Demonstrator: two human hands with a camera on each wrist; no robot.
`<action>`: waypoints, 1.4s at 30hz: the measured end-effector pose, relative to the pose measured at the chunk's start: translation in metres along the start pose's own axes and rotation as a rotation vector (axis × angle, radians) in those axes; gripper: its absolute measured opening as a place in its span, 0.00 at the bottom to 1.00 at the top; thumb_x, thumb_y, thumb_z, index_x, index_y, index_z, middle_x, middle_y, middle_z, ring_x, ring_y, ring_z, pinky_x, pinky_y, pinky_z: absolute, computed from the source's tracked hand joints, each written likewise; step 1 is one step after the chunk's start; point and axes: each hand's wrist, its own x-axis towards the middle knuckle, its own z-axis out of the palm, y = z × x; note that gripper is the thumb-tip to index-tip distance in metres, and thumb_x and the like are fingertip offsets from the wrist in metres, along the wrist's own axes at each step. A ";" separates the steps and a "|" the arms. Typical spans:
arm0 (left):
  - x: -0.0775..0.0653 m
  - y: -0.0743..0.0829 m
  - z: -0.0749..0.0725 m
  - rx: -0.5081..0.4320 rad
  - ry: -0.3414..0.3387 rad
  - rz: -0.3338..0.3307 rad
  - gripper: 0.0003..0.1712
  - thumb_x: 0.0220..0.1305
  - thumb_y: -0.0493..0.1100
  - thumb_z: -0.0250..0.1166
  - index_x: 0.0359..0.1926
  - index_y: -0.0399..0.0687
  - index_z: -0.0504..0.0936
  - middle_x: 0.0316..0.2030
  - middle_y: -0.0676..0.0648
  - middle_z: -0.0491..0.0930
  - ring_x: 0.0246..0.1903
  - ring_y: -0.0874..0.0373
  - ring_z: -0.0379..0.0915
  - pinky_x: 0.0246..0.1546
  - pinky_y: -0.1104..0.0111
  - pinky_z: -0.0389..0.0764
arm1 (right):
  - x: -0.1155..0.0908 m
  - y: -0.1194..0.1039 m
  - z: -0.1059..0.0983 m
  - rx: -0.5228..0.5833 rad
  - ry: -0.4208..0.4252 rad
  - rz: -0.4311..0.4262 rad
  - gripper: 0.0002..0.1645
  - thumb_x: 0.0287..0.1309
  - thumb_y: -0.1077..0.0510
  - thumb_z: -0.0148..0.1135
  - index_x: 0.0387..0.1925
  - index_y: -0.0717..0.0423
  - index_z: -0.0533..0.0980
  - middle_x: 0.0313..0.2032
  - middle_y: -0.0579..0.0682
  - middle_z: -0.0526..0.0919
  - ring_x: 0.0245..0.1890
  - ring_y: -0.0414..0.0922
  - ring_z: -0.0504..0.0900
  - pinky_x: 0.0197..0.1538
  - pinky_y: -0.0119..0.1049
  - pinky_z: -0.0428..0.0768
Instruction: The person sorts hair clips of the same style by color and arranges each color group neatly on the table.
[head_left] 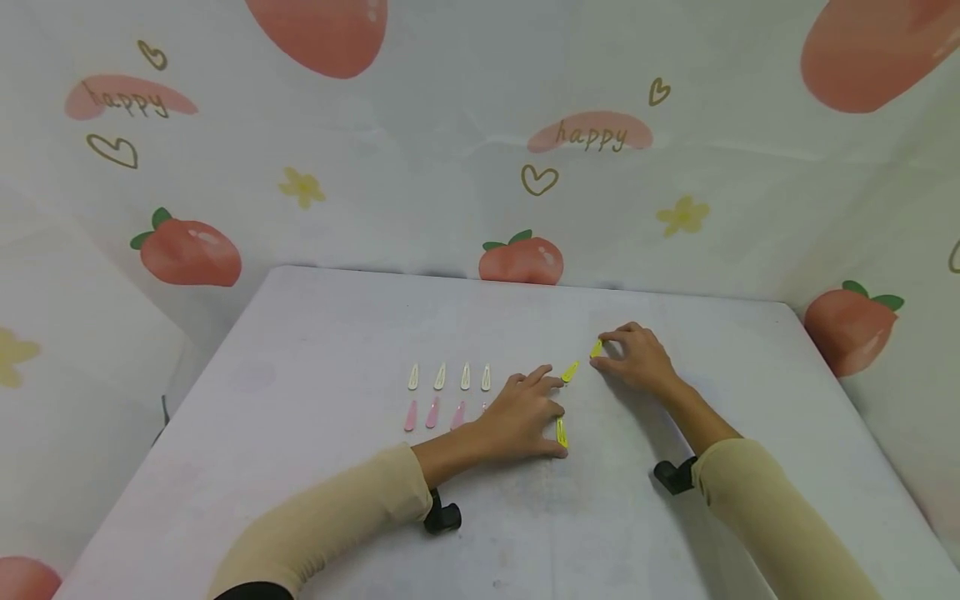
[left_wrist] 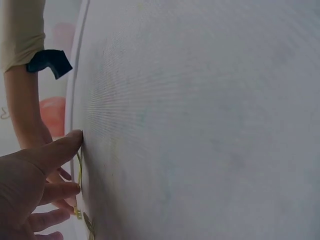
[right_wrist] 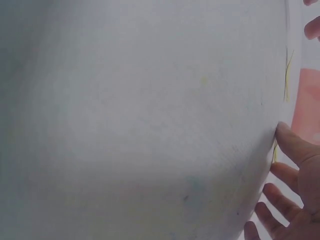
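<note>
My left hand [head_left: 519, 419] is low over the table, thumb and index finger pinching the two ends of a yellow snap hair clip [head_left: 561, 432]. The same clip [left_wrist: 80, 167] shows edge-on in the left wrist view. Farther back and to the right, my right hand [head_left: 637, 360] pinches another yellow hair clip [head_left: 597, 348] between thumb and index finger. A third yellow clip [head_left: 570, 372] lies tilted on the table between the two hands, close to the left fingertips.
Left of the hands, several cream hair clips [head_left: 439, 377] form a row on the white table [head_left: 330, 333]. In front of them runs a row of pink clips [head_left: 432, 412], its right end partly hidden by my left hand. A peach-printed cloth [head_left: 420, 167] hangs behind the table.
</note>
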 end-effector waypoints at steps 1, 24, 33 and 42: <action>0.001 0.000 0.001 -0.009 -0.004 -0.002 0.30 0.53 0.68 0.72 0.49 0.55 0.88 0.65 0.48 0.72 0.73 0.48 0.52 0.63 0.50 0.66 | 0.000 0.000 0.000 -0.002 0.002 -0.004 0.29 0.58 0.50 0.71 0.56 0.65 0.79 0.54 0.68 0.76 0.56 0.66 0.72 0.59 0.63 0.69; -0.004 -0.023 -0.006 -0.098 0.010 -0.066 0.27 0.50 0.62 0.76 0.47 0.53 0.89 0.64 0.45 0.73 0.73 0.45 0.51 0.62 0.48 0.66 | -0.001 0.001 0.000 0.008 0.022 -0.008 0.29 0.57 0.51 0.71 0.55 0.66 0.79 0.54 0.68 0.76 0.56 0.66 0.72 0.59 0.62 0.69; 0.022 -0.028 -0.009 -0.162 0.002 -0.140 0.23 0.63 0.58 0.68 0.52 0.50 0.87 0.65 0.46 0.72 0.73 0.49 0.52 0.64 0.51 0.67 | -0.002 0.000 0.000 0.007 0.010 -0.007 0.30 0.58 0.51 0.71 0.56 0.65 0.79 0.55 0.69 0.75 0.56 0.66 0.72 0.58 0.62 0.69; 0.044 -0.032 -0.006 -0.205 -0.031 -0.111 0.18 0.64 0.50 0.68 0.52 0.49 0.87 0.65 0.44 0.73 0.73 0.48 0.53 0.66 0.51 0.66 | -0.001 0.002 0.000 0.017 0.015 -0.010 0.29 0.57 0.50 0.71 0.55 0.65 0.79 0.54 0.68 0.76 0.56 0.66 0.72 0.58 0.62 0.69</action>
